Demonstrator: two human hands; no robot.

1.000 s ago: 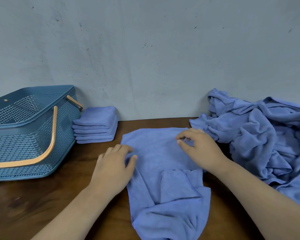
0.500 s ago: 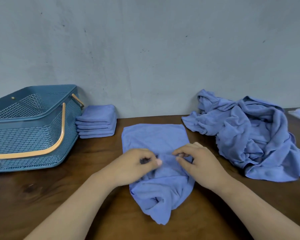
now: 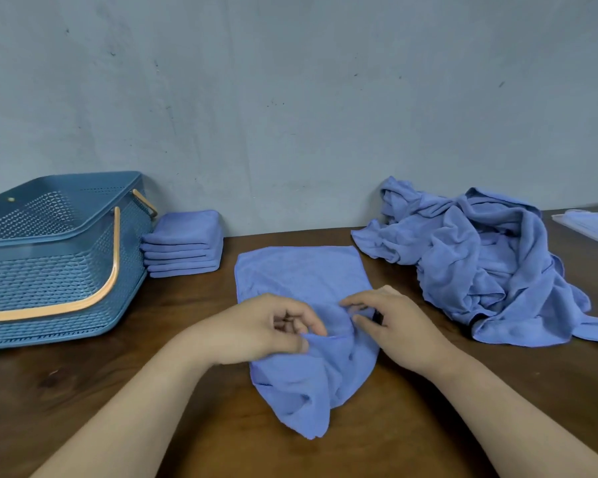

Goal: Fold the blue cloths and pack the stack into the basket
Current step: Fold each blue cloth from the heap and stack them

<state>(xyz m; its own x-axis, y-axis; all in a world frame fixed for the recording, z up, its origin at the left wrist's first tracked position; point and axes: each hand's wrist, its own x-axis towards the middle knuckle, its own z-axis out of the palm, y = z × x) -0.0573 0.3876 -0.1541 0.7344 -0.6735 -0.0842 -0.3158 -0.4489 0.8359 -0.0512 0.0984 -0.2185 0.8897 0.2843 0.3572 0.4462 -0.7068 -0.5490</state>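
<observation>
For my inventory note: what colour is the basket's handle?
Handle is light orange; head view.

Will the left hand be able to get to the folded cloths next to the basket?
Probably yes. The folded stack sits on the left hand's side, with only table between them, though that hand is pinching the cloth now.
</observation>
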